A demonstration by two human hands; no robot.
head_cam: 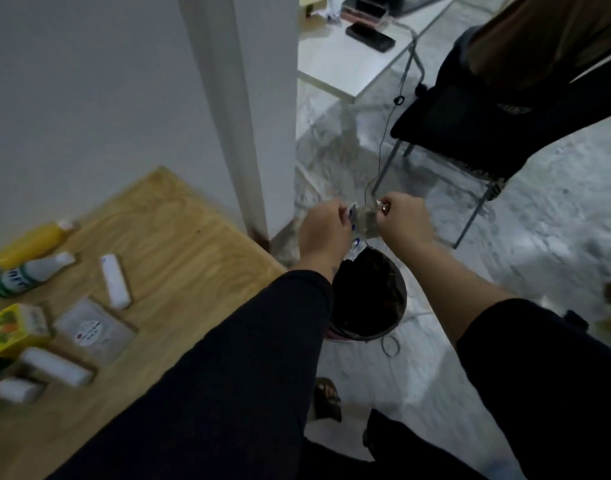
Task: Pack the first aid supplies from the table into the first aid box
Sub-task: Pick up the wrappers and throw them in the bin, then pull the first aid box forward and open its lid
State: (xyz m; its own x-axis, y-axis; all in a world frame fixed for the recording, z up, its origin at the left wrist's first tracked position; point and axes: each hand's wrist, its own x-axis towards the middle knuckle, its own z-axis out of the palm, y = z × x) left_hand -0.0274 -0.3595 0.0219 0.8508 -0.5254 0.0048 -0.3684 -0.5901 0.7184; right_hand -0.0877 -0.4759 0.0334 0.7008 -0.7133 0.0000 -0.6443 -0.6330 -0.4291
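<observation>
Below me a round black-lined waste bin (368, 299) on the pale speckled floor (539, 237); beyond, a black metal-legged chair (470, 133) beside a white desk (345, 64) bearing a black phone (370, 36).

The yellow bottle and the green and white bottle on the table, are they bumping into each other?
Apart. In the head view, a strip of bare wooden table shows between the yellow bottle and the green and white bottle lying beside it.
</observation>
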